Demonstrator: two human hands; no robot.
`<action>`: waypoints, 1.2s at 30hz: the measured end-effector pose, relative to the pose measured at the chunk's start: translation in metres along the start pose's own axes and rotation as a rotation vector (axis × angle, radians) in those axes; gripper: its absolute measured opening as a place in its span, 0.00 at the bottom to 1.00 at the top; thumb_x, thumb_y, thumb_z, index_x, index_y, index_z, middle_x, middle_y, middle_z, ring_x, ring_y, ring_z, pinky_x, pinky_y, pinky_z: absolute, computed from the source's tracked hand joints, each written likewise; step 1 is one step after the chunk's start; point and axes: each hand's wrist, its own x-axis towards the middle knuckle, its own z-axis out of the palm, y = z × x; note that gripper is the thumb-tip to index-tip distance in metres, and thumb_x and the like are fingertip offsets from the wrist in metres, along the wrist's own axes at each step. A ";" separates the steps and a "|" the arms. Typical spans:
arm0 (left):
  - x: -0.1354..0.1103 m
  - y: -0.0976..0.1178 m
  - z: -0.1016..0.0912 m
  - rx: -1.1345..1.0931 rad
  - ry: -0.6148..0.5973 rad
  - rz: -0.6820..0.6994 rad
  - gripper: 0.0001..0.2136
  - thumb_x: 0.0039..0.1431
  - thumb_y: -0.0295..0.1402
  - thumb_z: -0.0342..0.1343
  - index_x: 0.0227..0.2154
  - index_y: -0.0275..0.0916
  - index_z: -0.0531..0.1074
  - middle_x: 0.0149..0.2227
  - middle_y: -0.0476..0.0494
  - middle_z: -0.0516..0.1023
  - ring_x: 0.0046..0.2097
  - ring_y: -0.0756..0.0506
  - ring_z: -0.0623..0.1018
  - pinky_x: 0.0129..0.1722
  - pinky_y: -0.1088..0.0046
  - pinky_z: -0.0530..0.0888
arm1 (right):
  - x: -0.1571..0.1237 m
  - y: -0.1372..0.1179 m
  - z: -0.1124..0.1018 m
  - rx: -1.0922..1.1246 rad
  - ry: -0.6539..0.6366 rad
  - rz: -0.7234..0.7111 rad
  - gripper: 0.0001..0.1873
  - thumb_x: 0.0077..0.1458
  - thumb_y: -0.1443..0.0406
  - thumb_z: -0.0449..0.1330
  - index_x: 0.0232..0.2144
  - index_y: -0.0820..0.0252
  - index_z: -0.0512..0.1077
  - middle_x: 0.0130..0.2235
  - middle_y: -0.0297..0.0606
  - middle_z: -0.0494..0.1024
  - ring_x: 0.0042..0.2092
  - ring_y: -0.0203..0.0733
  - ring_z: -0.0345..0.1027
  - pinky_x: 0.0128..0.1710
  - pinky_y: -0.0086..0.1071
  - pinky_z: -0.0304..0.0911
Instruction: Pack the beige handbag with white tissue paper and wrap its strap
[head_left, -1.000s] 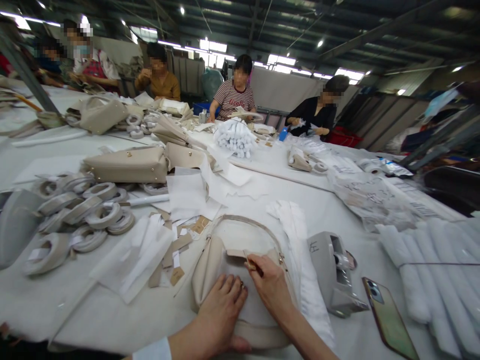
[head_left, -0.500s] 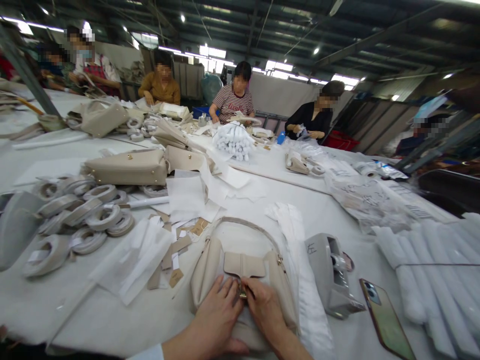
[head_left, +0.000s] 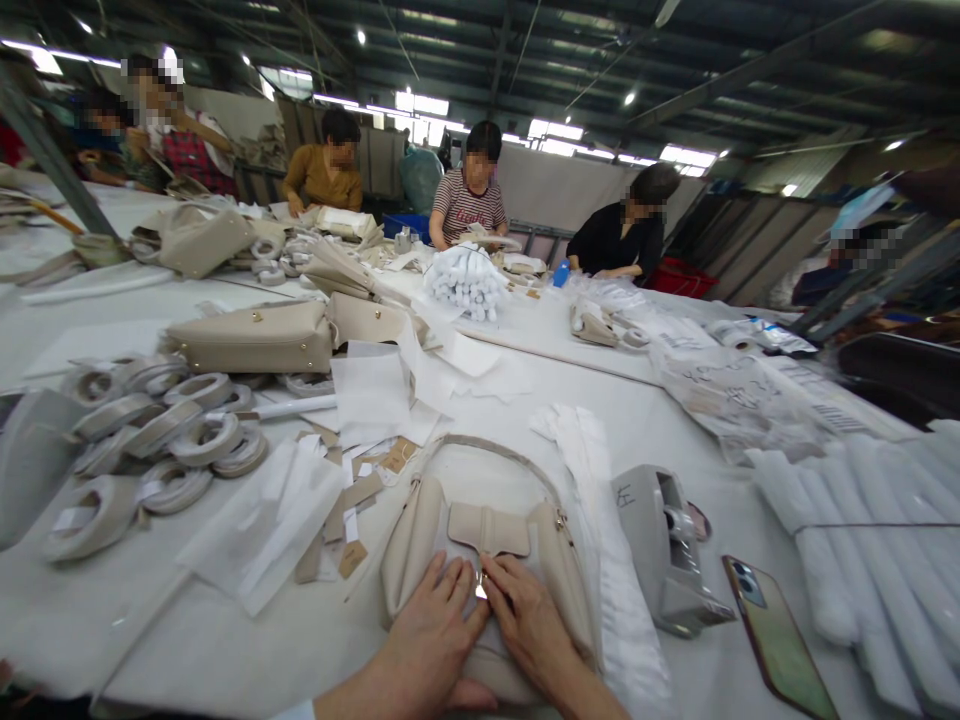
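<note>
The bag point(head_left: 489, 530) is set on the table point(head_left: 592, 385) under the left grip point(head_left: 439, 620), which is laid flat, nothing grasped. The right grip point(head_left: 527, 615) is curled beside the clasp point(head_left: 481, 589); whether it is pinched cannot be told. Farther right, a phone point(head_left: 780, 640) is placed.

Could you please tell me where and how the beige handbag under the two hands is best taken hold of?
Probably by the middle of the strap, coming from the far side and wrapping around it: it is slim and arches out beyond the body of the handbag, while the left hand and right hand cover part of its near side.
</note>
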 end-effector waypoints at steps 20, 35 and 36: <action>-0.002 0.004 0.005 0.020 -0.062 0.005 0.45 0.54 0.60 0.50 0.63 0.27 0.49 0.63 0.27 0.55 0.64 0.34 0.58 0.64 0.51 0.49 | 0.007 0.001 -0.008 -0.026 -0.091 -0.023 0.17 0.62 0.67 0.45 0.45 0.58 0.72 0.38 0.43 0.72 0.41 0.43 0.67 0.43 0.34 0.63; 0.010 -0.010 -0.026 0.064 -0.137 0.105 0.49 0.49 0.62 0.53 0.62 0.24 0.52 0.63 0.20 0.53 0.65 0.31 0.52 0.63 0.48 0.45 | 0.033 0.008 -0.024 -0.634 -0.323 -0.560 0.11 0.56 0.76 0.51 0.35 0.64 0.72 0.32 0.42 0.78 0.31 0.42 0.71 0.31 0.32 0.64; 0.011 -0.012 -0.030 0.063 -0.153 0.121 0.47 0.50 0.60 0.53 0.61 0.25 0.53 0.62 0.20 0.54 0.65 0.31 0.53 0.63 0.47 0.45 | 0.037 0.006 -0.028 -0.659 -0.351 -0.615 0.10 0.56 0.75 0.52 0.36 0.64 0.72 0.32 0.42 0.78 0.32 0.42 0.71 0.31 0.32 0.64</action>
